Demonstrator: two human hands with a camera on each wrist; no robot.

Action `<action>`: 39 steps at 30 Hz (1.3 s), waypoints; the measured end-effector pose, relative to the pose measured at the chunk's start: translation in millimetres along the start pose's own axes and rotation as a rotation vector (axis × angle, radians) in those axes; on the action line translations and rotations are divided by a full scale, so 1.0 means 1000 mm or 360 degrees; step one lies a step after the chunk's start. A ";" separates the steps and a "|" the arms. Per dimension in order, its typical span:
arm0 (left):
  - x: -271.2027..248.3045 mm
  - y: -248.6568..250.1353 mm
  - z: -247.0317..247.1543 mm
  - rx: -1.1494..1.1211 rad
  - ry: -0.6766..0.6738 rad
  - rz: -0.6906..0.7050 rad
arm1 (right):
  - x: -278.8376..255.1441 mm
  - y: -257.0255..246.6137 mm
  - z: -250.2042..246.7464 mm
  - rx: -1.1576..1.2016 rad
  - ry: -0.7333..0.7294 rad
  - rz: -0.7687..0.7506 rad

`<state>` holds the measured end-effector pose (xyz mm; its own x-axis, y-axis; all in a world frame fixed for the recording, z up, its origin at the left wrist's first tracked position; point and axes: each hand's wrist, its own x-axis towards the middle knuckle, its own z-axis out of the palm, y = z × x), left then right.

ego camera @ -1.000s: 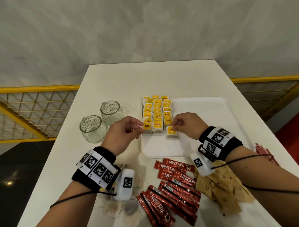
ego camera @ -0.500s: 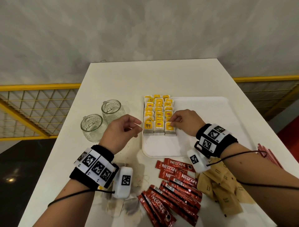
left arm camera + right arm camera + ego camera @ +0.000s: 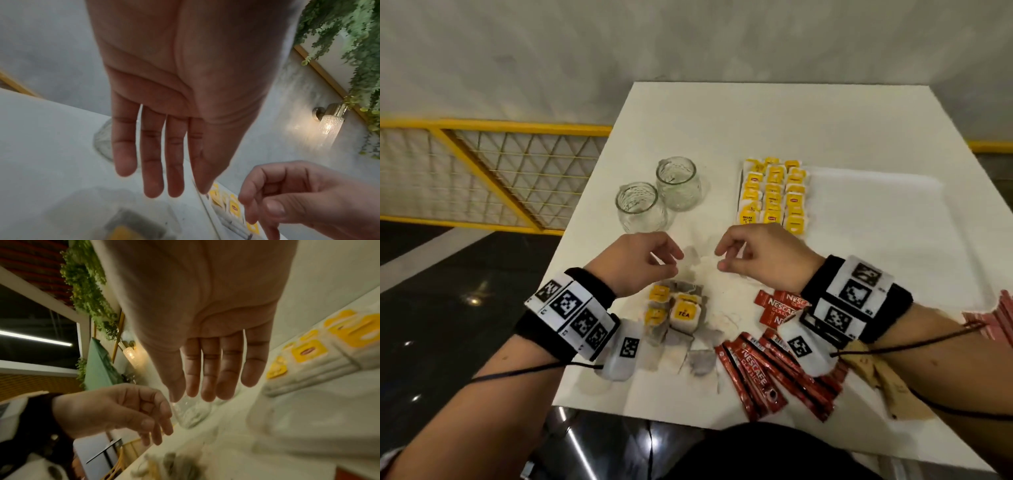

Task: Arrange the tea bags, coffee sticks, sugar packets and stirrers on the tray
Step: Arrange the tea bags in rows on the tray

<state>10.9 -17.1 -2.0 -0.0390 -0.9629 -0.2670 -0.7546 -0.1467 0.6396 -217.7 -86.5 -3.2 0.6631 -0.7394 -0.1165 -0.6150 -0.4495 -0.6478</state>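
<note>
Tea bags (image 3: 772, 195) fill the tray's (image 3: 893, 240) left end — both hands, left (image 3: 635, 262) and right (image 3: 760, 258), hover empty, fingers relaxed.

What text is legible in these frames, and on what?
"NESCAFE CLASSIC": on the red coffee sticks, on the table near the right wrist.
"TEA": yellow tag of a loose tea bag, in the pile by the left wrist.
"RELAX": tag of the front-left tea bag on the tray.
Other yellow tags: red logo too small to read.
Wristband squares: coded markers, no words.
</note>
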 end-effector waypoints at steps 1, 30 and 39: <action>-0.005 -0.003 0.001 0.0029 -0.0015 -0.0014 | 0.001 -0.004 0.007 -0.0048 -0.0060 -0.0014; -0.024 0.004 -0.001 -0.0457 0.0256 -0.0154 | -0.019 -0.026 -0.002 0.0430 -0.0129 0.0027; -0.019 0.051 0.021 -0.1837 -0.0282 -0.0249 | -0.023 -0.019 -0.021 0.0845 0.0039 0.0064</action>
<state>-40.8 -1.2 21.1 -0.1580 -0.8846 -0.4388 0.2773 -0.4662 0.8401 -230.2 -71.1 27.5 0.6295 -0.7651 -0.1355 -0.3349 -0.1098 -0.9358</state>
